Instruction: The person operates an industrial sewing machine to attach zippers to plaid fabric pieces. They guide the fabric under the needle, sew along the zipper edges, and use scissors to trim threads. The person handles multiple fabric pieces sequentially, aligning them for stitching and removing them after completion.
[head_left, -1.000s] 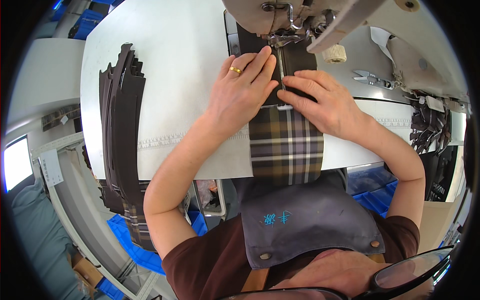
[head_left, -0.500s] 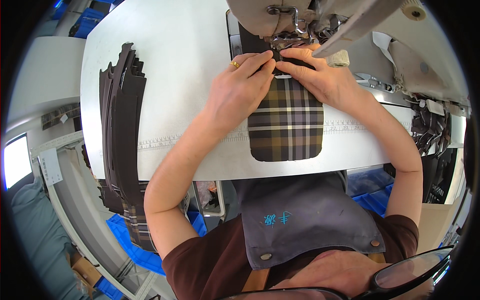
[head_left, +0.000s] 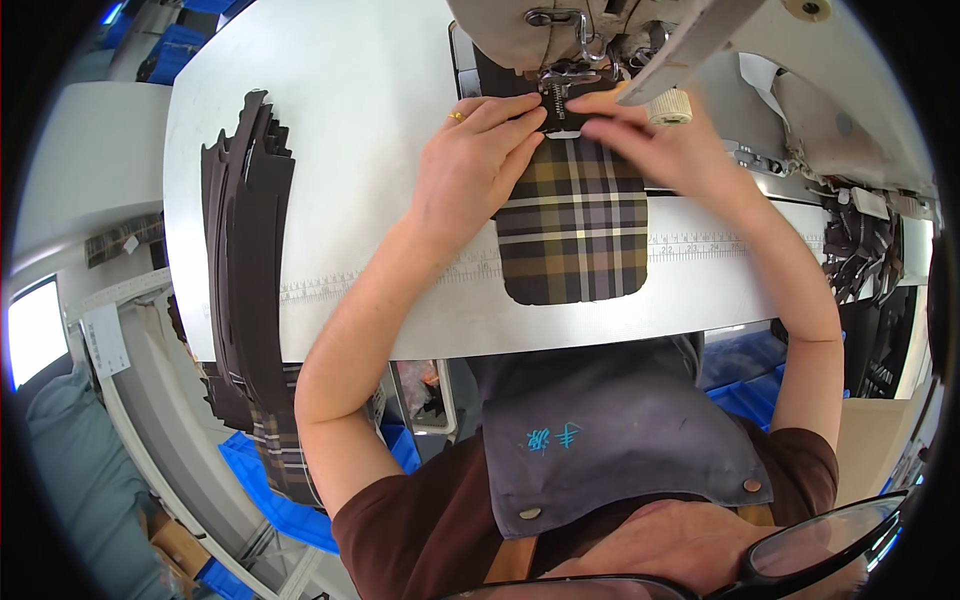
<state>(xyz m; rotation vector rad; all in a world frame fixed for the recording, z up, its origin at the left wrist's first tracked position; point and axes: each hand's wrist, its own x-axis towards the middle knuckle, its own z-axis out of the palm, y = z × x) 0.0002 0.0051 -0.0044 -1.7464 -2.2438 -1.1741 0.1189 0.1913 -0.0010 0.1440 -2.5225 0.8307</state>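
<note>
A plaid fabric piece (head_left: 575, 235) with rounded near corners lies on the sewing table, its far end at the sewing machine (head_left: 570, 40). Dark material (head_left: 555, 118) adjoins the plaid under the presser foot (head_left: 573, 73), and a narrow pale ridged strip shows on it. My left hand (head_left: 480, 155) rests on the left side of the dark material, fingers stretched out and holding nothing. On the right side is my right hand (head_left: 665, 140), slightly blurred, with thumb and forefinger apart beside the presser foot. Some of its fingers are hidden behind the machine.
A stack of dark fabric strips (head_left: 245, 240) hangs over the table's left edge. Plaid pieces (head_left: 278, 450) and a blue bin (head_left: 265, 490) are below it. At the right lies a heap of dark scraps (head_left: 860, 250). A ruler scale (head_left: 690, 243) runs across the table.
The plaid piece has slid a little farther from me, toward the machine. My right hand has moved slightly right, off the pale strip, and its thumb and forefinger have parted from the left hand.
</note>
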